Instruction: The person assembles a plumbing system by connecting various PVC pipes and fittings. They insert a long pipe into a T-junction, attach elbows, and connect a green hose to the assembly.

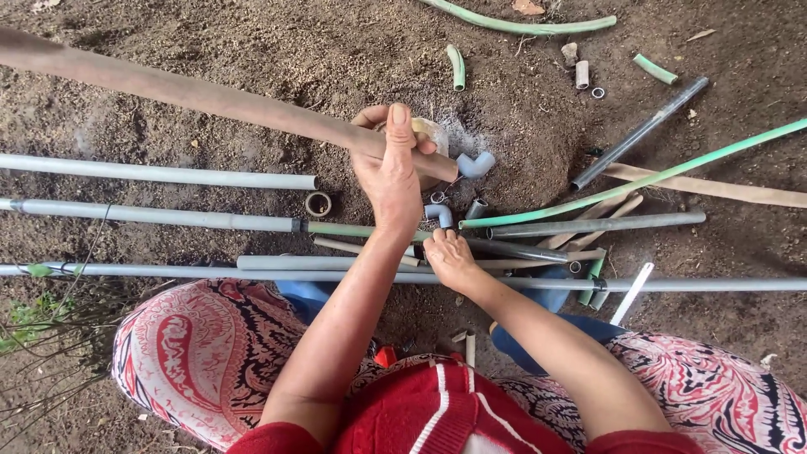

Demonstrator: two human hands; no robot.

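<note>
My left hand [388,172] is closed around a long, dirty brown pipe [193,94] close to its near end; the pipe slants up and away to the far left. A cream-coloured piece [434,132] shows just behind that hand. My right hand [450,259] is low over the pipes lying on the soil, knuckles up and fingers curled down next to a grey elbow fitting [439,214]. What is under its fingers is hidden. Another grey elbow fitting [475,164] lies just right of the brown pipe's end.
Long grey pipes [168,176] [151,215] [689,284] lie across the bare soil. A green pipe [672,174] and a dark pipe [639,133] slant at the right. Short green offcuts [456,67], a ring [318,203] and small sleeves [582,74] are scattered about. My knees in patterned cloth [202,353] frame the bottom.
</note>
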